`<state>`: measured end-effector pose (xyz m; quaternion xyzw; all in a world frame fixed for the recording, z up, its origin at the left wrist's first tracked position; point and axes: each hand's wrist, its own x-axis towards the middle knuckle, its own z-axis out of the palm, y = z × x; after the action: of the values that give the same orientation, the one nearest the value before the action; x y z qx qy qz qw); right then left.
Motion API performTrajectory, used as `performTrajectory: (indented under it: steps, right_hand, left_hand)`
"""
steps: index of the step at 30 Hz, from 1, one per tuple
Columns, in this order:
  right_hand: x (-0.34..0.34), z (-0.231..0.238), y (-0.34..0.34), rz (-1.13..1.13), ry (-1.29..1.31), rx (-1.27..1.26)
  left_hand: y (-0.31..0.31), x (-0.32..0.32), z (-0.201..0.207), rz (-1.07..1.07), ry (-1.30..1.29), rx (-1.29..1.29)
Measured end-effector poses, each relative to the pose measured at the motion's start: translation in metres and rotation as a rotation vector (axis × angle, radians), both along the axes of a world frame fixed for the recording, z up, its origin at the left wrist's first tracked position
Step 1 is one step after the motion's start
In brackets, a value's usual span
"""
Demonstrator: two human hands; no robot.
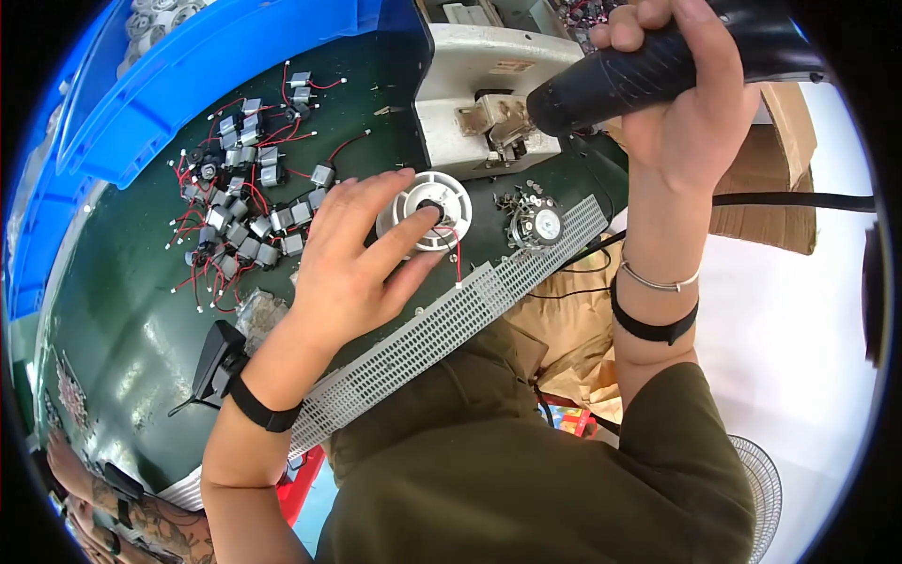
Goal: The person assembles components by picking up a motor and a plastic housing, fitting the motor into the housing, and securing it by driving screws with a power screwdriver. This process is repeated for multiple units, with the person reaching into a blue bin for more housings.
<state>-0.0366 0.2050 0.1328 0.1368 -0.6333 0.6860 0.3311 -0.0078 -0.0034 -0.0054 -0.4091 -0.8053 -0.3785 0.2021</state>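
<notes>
My left hand (362, 258) grips a white round plastic housing (458, 199) on the bench, its fingers bent over the rim and onto the dark centre. A thin red wire with a small white plug hangs from the housing's near side. Raised at the upper right, my right hand (691, 103) is wrapped round a thick black tool (601, 89), shaped like an electric screwdriver; its tip points left, and no bit shows. Right of the housing, small screws cling to a round metal magnet (545, 226). Small silver motors (240, 211) with red wires lie heaped left of my left hand.
A cream metal machine (507, 70) stands at the back, behind the housing. Blue bins (216, 56) line the far left. A perforated grey strip (442, 324) edges the green bench. A black cable (789, 200) and cardboard box (775, 179) are right; another person's tattooed arm (169, 526) is lower left.
</notes>
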Motion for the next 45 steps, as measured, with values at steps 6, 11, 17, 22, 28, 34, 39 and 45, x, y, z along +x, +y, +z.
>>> performTrajectory:
  steps: [6, 11, 17, 22, 28, 34, 39, 45]
  right_hand:
    - [0.002, -0.009, -0.001, -0.027, 0.015, 0.032]
    - [0.004, -0.008, -0.005, -0.059, -0.011, 0.016]
    - [0.004, -0.011, -0.003, -0.063, -0.006, 0.014]
    - [0.004, -0.012, -0.003, -0.069, 0.019, 0.013]
    - [0.002, -0.014, -0.002, -0.052, 0.015, 0.016]
    - [0.003, -0.013, -0.004, -0.082, 0.032, 0.036]
    - [0.002, -0.01, -0.006, -0.087, 0.02, 0.067]
    - [0.005, -0.011, -0.008, -0.107, 0.014, 0.052]
  left_hand:
    - [0.003, -0.001, -0.002, -0.03, 0.0, 0.059]
    - [0.003, -0.003, 0.0, -0.04, -0.001, 0.063]
    - [0.004, -0.003, 0.002, -0.054, -0.016, 0.086]
    - [0.005, -0.004, 0.001, -0.051, -0.012, 0.093]
    - [0.005, -0.004, 0.002, -0.05, -0.016, 0.088]
    - [0.004, -0.004, 0.002, -0.051, -0.023, 0.088]
    - [0.004, -0.004, 0.003, -0.052, -0.023, 0.095]
    - [0.005, -0.004, 0.003, -0.054, -0.017, 0.094]
